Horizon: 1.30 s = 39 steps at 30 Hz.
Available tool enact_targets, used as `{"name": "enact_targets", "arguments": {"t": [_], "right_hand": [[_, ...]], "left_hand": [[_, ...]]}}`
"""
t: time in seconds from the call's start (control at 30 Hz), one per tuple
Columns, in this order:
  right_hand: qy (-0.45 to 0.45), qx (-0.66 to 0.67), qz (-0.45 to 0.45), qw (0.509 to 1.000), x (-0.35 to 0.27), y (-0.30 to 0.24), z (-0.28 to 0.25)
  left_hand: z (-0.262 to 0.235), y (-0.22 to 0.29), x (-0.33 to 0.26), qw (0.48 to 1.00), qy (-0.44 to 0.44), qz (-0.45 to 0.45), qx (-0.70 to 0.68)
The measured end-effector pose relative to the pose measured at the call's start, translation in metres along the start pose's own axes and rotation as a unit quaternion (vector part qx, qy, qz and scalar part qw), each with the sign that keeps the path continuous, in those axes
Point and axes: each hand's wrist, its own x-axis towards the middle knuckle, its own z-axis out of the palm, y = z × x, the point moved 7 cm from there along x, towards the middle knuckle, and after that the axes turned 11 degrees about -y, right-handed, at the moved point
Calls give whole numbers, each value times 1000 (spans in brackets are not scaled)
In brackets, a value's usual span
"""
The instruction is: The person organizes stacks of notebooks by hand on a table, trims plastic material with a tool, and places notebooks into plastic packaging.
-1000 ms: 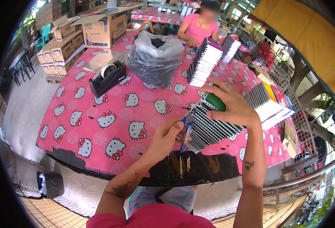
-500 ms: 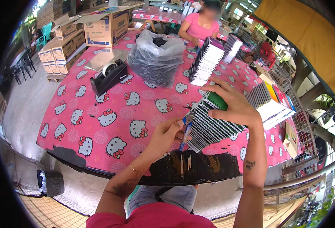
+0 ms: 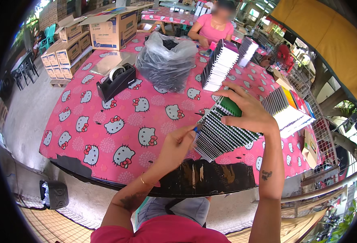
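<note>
A row of spiral-bound notebooks [image 3: 221,135] with black wire spines lies in front of me on the pink cartoon-cat tablecloth [image 3: 117,121]; the top one has a green cover. My right hand [image 3: 247,111] rests on top of the row, fingers spread over the green cover. My left hand [image 3: 176,146] pinches a small blue-handled tool [image 3: 196,128] whose tip touches the wire spines at the row's left end.
A black plastic bag [image 3: 166,60] of parts and a black tape dispenser [image 3: 115,81] stand mid-table. More notebook stacks [image 3: 219,67] stand behind and to the right [image 3: 287,111]. A person in pink [image 3: 215,26] sits opposite. Cardboard boxes [image 3: 113,26] are at the back left.
My left hand has shifted slightly at the spine ends with the tool. My right hand stays pressed on the notebooks.
</note>
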Motion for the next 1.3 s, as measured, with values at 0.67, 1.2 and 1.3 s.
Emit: {"name": "enact_targets", "arguments": {"t": [0.67, 1.2, 1.3], "right_hand": [[-2, 0, -1, 1000, 1, -3, 0], [8, -3, -4, 1000, 0, -4, -1], [4, -7, -2, 1000, 1, -4, 0]], "left_hand": [[9, -40, -6, 936, -53, -136, -320], [-10, -3, -7, 983, -3, 30, 182], [-5, -36, -7, 978, -35, -119, -166]]}}
